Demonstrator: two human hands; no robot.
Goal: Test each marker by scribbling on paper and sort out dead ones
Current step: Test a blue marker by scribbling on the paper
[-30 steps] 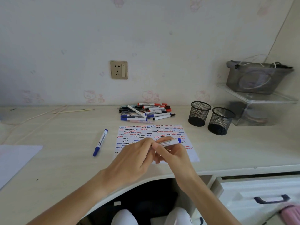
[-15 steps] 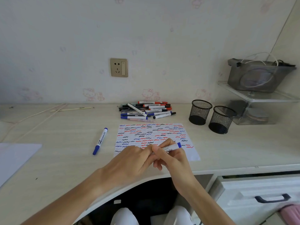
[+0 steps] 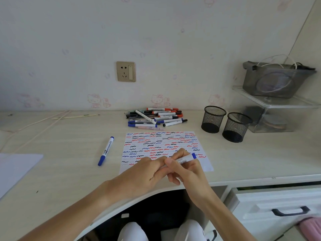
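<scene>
Left of centre, one blue-capped marker [image 3: 106, 151] lies alone on the desk [image 3: 60, 171], perhaps already sorted out. At lower centre the left hand [image 3: 145, 174] pinches the near end of a blue marker [image 3: 185, 159] whose barrel the right hand [image 3: 188, 171] grips, over the densely scribbled paper [image 3: 163, 141]. Above, the marker pile [image 3: 155, 118] looks untested; at right both mesh cups [image 3: 225, 123] appear empty, so much sorting remains.
</scene>
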